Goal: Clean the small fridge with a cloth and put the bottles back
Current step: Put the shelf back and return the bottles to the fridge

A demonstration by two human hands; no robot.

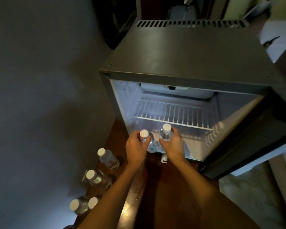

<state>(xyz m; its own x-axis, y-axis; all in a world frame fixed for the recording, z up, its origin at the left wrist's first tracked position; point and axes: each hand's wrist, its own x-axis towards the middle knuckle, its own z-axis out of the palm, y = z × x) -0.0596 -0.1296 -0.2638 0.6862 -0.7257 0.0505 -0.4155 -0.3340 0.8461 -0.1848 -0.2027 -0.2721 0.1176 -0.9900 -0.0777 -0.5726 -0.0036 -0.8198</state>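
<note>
**Two bottles at the fridge mouth**

Head view: my left hand [135, 149] curls round the neck of one water bottle [151, 143], just under its white cap. My right hand [172, 146] grips a second bottle [166, 135] the same way. Both are cap-up, side by side, at the front of the small fridge's [188, 55] lower compartment, below the white wire shelf [172, 113]. Whether they rest on its floor I cannot tell. The fridge door [254, 146] stands open to my right. Four more capped bottles [108, 158] stand on the dark wooden surface [163, 187] to my left, beside the grey wall [40, 80]. The nearest two are close together.
</note>
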